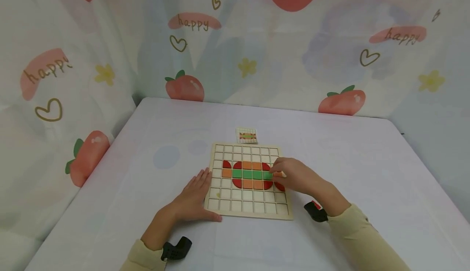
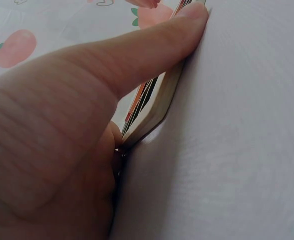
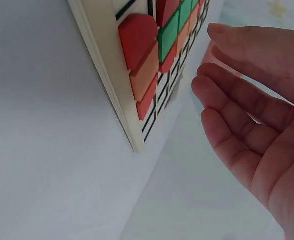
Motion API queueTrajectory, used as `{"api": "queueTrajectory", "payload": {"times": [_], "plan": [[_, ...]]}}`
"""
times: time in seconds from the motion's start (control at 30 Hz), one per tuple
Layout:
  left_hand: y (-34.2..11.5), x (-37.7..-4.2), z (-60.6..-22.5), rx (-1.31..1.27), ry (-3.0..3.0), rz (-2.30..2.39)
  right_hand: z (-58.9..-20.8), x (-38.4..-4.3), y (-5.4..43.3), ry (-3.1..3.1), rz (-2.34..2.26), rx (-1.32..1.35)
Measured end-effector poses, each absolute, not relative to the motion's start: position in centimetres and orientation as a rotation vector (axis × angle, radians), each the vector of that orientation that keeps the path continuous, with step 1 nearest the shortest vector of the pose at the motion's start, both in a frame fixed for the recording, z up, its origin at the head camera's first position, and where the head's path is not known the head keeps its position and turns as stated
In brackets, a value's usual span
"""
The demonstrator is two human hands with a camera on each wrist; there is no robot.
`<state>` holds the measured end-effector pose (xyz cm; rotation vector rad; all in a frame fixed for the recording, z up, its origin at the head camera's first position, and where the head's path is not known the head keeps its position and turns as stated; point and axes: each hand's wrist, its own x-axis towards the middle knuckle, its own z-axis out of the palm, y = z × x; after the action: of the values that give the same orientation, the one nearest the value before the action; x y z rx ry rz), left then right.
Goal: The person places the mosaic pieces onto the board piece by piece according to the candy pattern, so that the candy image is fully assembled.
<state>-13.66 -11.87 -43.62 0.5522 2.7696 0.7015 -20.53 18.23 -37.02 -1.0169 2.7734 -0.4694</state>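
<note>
A wooden grid board lies on the table, with red, orange and green tiles forming a candy-like pattern across its middle rows. Along its left side rests my left hand, fingers straight and thumb stretched along the near edge; the left wrist view shows that thumb against the board's side. Over the board's right part hovers my right hand, fingers loosely bent. In the right wrist view nothing shows between its thumb and fingers. A red tile and an orange tile sit in the right-hand column.
Just beyond the board's far edge lies a small card printed with a similar pattern. The white table is backed by a curtain with fruit, hearts and "happy" prints. Each wrist wears a black camera.
</note>
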Motion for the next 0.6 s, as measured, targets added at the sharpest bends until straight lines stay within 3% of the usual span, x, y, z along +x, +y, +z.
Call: {"api": "queueTrajectory", "payload": {"times": [0.6], "plan": [[-12.0, -13.7, -43.6, 0.563, 2.762, 0.689, -36.8, -18.9, 22.0, 2.829, -0.437, -0.813]]}}
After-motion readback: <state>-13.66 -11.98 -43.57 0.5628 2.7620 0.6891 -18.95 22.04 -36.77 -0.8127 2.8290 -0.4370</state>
